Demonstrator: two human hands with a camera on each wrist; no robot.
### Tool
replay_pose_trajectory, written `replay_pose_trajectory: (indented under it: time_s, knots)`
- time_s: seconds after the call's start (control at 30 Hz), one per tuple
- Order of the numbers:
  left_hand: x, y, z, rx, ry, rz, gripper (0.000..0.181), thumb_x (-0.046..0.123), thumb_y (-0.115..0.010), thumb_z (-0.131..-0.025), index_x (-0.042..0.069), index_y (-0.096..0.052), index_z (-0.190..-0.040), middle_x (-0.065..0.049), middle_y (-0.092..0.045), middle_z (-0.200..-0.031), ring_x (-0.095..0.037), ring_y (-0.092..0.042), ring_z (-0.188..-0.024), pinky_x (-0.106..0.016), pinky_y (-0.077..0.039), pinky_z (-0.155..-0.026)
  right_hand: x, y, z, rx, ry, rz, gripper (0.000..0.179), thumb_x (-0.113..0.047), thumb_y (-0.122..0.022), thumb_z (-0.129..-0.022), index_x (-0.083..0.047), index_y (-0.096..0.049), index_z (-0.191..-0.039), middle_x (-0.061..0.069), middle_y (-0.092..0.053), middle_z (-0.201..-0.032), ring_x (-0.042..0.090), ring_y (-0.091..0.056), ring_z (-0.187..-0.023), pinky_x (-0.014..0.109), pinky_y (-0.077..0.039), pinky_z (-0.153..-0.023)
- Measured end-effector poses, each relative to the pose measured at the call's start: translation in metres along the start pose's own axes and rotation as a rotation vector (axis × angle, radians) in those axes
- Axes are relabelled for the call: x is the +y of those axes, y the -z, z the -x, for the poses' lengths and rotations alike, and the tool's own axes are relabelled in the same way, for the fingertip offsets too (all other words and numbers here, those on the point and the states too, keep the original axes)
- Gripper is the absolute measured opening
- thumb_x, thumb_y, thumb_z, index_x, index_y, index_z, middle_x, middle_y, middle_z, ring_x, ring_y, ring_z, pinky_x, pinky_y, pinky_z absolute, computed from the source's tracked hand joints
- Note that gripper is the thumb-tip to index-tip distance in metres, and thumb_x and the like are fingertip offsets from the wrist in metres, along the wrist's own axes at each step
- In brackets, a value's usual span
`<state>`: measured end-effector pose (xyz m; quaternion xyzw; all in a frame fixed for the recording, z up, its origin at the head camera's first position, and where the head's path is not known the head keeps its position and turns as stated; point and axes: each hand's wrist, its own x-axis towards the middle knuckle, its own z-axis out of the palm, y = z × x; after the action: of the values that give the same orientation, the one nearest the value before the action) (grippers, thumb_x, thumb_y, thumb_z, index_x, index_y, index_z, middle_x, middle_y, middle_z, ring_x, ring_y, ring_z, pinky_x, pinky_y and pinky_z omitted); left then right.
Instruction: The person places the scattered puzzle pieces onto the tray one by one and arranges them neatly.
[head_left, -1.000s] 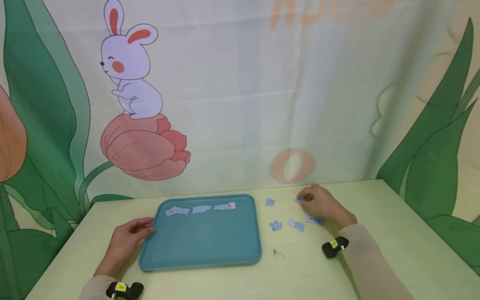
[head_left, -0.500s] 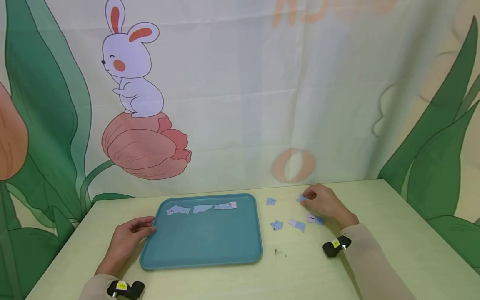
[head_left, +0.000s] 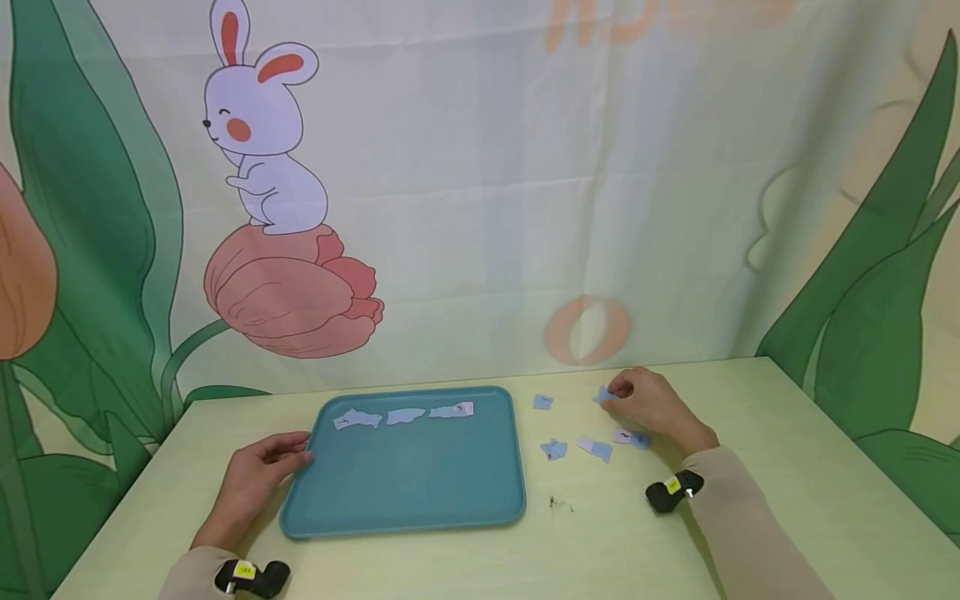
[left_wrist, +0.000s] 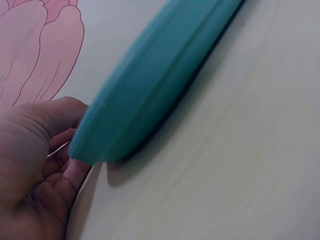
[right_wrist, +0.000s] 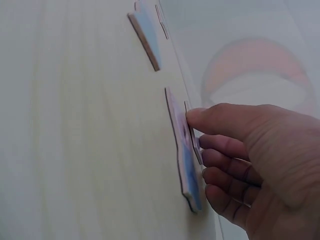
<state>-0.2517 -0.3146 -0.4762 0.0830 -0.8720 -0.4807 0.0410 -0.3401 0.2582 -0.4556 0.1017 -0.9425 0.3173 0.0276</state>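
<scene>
In the head view my left hand holds the left rim of a teal tray; in the left wrist view, the thumb lies at the rim and the fingers bend below it. My right hand pinches a small light-blue puzzle piece between thumb and fingers, close over the table's back. That piece appears edge-on in the right wrist view. Near the hand, a pink-and-blue piece and a darker blue one with a pinkish part lie on the table.
Along the tray's back edge lie an irregular pale piece, another and a third. Right of the tray are a blue piece, a small cluster of pieces and dark marks. A printed cloth hangs behind the table.
The light-blue piece in my right hand has turned and shows more of its face. My left hand stays at the tray's rim, and the lying pieces keep their places.
</scene>
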Motion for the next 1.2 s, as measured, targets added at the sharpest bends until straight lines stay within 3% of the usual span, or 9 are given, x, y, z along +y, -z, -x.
replay_pose_trajectory:
  time_s: [0.37,0.6,1.2]
  knots:
    - [-0.001,0.001,0.000,0.002,0.004,-0.003,0.046,0.017,-0.074,-0.102,-0.004,-0.063,-0.142,-0.021,-0.068,-0.127,-0.033,-0.063,-0.116,-0.013,-0.052,-0.080,0.000,-0.002,-0.003,-0.006,-0.018,0.014,0.025,-0.019,-0.077,-0.095,0.002,-0.074,-0.108,0.012,-0.068,-0.104,0.027,-0.062,-0.095,0.047,-0.054,-0.088]
    - [-0.002,0.002,0.000,0.000,0.004,-0.004,0.046,0.017,-0.074,-0.102,-0.004,-0.063,-0.142,-0.020,-0.069,-0.127,-0.032,-0.063,-0.115,-0.012,-0.051,-0.079,-0.001,-0.002,-0.003,0.004,-0.016,-0.044,0.029,-0.020,-0.076,-0.097,0.003,-0.072,-0.113,0.013,-0.069,-0.108,0.029,-0.062,-0.099,0.046,-0.053,-0.092]
    - [0.001,0.000,0.000,0.004,-0.008,0.008,0.045,0.015,-0.074,-0.102,-0.005,-0.064,-0.141,-0.020,-0.069,-0.125,-0.032,-0.063,-0.114,-0.013,-0.052,-0.080,-0.014,0.001,0.003,0.082,0.119,-0.145,0.026,-0.016,-0.075,-0.098,0.001,-0.072,-0.117,0.012,-0.069,-0.110,0.030,-0.064,-0.102,0.044,-0.054,-0.088]
